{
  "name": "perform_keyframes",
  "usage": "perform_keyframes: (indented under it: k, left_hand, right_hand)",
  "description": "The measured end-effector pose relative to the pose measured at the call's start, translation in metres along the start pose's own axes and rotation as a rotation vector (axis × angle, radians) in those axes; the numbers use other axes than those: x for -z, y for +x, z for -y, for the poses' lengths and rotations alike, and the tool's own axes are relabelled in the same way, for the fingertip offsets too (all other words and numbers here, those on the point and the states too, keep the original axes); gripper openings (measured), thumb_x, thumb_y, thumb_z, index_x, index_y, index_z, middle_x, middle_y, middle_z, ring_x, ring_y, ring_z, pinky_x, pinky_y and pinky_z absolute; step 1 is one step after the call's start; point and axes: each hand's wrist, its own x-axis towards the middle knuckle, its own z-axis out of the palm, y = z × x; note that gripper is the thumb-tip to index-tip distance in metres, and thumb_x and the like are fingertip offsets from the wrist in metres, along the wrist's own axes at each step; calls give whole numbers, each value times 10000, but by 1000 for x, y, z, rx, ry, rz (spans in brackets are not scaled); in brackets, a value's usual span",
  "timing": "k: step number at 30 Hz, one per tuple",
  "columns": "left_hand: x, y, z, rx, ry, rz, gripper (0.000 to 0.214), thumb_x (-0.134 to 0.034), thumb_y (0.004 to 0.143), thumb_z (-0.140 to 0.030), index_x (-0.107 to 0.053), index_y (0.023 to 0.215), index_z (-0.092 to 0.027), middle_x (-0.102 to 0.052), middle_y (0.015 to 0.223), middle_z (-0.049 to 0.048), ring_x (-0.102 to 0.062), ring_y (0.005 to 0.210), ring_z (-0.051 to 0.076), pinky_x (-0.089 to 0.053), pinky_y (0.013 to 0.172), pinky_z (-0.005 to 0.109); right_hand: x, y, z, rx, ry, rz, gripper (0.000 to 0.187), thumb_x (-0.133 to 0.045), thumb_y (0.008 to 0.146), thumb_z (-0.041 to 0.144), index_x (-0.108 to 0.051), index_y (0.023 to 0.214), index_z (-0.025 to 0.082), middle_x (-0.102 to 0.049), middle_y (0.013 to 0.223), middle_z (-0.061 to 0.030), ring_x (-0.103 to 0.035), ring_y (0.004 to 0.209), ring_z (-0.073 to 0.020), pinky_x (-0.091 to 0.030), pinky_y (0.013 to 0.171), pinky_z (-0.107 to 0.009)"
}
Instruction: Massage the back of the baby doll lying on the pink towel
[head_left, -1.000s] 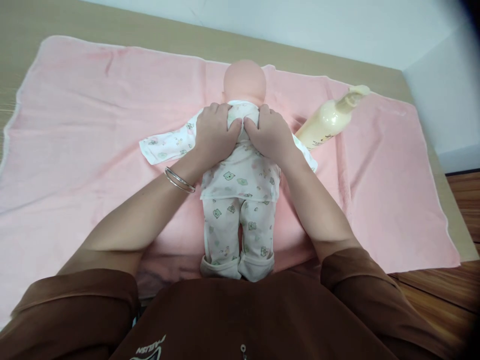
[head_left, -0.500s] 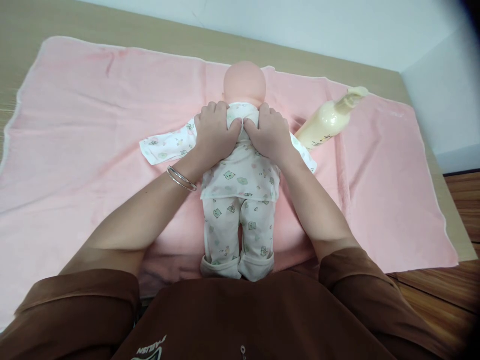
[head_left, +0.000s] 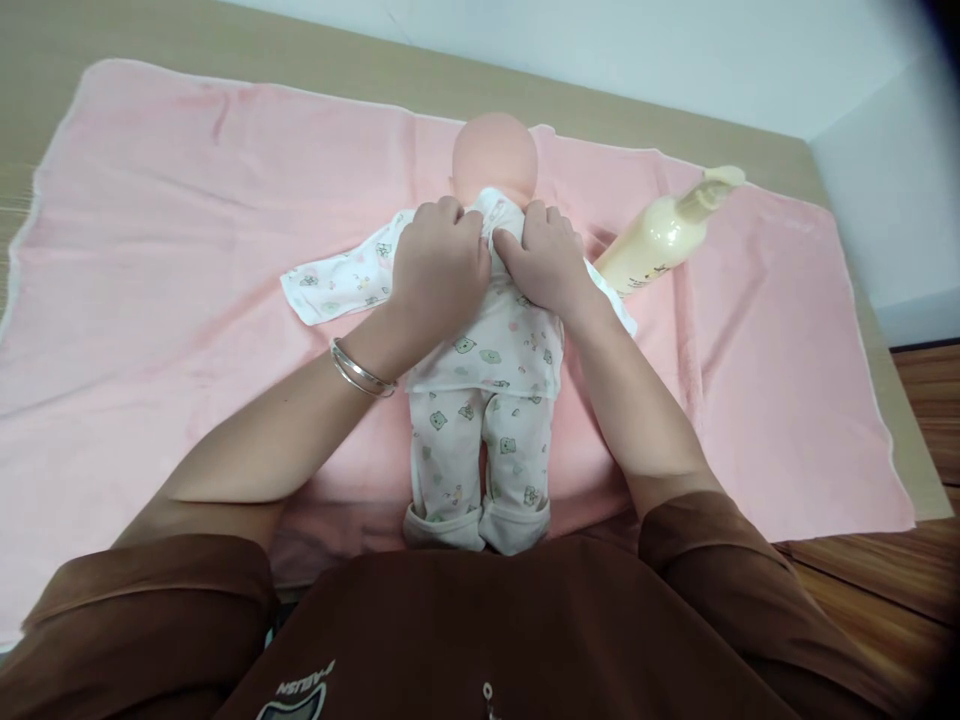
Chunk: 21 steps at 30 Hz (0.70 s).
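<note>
A baby doll (head_left: 495,155) lies with the bald back of its head showing, dressed in a white patterned shirt (head_left: 502,345) and matching trousers (head_left: 450,450). My left hand (head_left: 441,265) is closed at the doll's left-side shoulder in this view, thumb drawn up beside the fingers, and the shirt's collar is bunched next to it. Over the other shoulder curls my right hand (head_left: 546,260), its thumb on the upper back near the collar. My fingertips are partly hidden behind the shoulders. The shirt's sleeve (head_left: 337,278) stretches out flat to the left.
Under the doll spreads a pink blanket (head_left: 165,250) over a light wooden table (head_left: 315,55). A cream-yellow pump bottle (head_left: 664,235) is on the blanket to the right, close to my right wrist. A white wall (head_left: 600,45) rises behind the table.
My left thumb has lifted off the middle of the back and closed up toward the fingers. The collar is now raised and creased. My right hand has barely moved.
</note>
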Motion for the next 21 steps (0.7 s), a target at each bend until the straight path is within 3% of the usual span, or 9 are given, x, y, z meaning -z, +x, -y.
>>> perform_keyframes:
  k: [2,5,7,9,11,13,17,19,21]
  left_hand:
    - [4,1,-5,4,66,21,186,-494,1058,-304,-529,877,-275,-639,1161,149,-550,1189,351,-475,1078,577]
    - [6,10,-1,83,102,52,313,-596,995,-206,-398,763,-279,-638,1065,131,-596,1087,310,-507,1043,511]
    - [2,18,7,131,61,75,350,-568,1024,-274,-370,735,-278,-636,989,111,-602,1048,303,-496,1013,509]
    - [-5,25,18,141,20,86,291,-460,1065,-344,-462,781,-279,-648,1001,108,-591,1082,310,-454,1032,522]
    - [-12,30,29,128,-11,90,302,-369,1081,-416,-576,913,-273,-666,1062,112,-571,1150,318,-392,1084,538]
    - [-17,33,37,105,-42,103,416,-315,1081,-530,-629,1041,-260,-678,1086,116,-558,1196,331,-336,1124,557]
    - [-18,30,44,44,-77,80,602,-285,1043,-713,-640,1148,-239,-696,1107,131,-569,1213,356,-365,1115,569]
    - [-16,22,39,7,-89,43,624,-308,1029,-754,-636,1186,-246,-695,1172,145,-568,1255,379,-390,1122,584]
    - [-14,10,29,-42,-96,10,600,-344,1033,-735,-624,1270,-259,-671,1283,160,-528,1353,413,-366,1182,617]
  right_hand:
    - [-1,2,-4,20,8,7,443,-415,1087,532,-556,1202,129,-635,1268,-181,-595,1327,-399,-459,1155,-668]
    - [-3,-1,-6,53,27,-41,485,-401,1091,565,-585,1201,130,-658,1235,-177,-615,1298,-400,-484,1135,-678]
    - [-3,-11,1,69,-2,-65,516,-371,1105,545,-595,1252,104,-663,1267,-209,-608,1328,-421,-481,1154,-683]
    - [0,-27,16,100,-75,-65,553,-339,1124,457,-549,1388,19,-604,1427,-284,-530,1467,-451,-429,1246,-664]
    - [5,-44,33,135,-147,-43,593,-340,1123,322,-399,1547,-89,-428,1639,-340,-368,1627,-451,-334,1363,-592]
    - [11,-54,45,143,-163,-9,574,-329,1104,188,-350,1600,-100,-372,1703,-319,-319,1672,-408,-327,1395,-516]
    - [14,-42,40,179,-122,-43,441,-302,1075,120,-613,1379,51,-644,1466,-218,-531,1532,-331,-474,1301,-468]
    - [11,-27,27,108,-85,-56,401,-299,1095,192,-657,1257,108,-697,1343,-195,-628,1384,-325,-505,1249,-491]
    - [7,-12,14,36,-48,-50,440,-270,1120,261,-654,1251,90,-692,1360,-203,-633,1355,-332,-474,1263,-518]
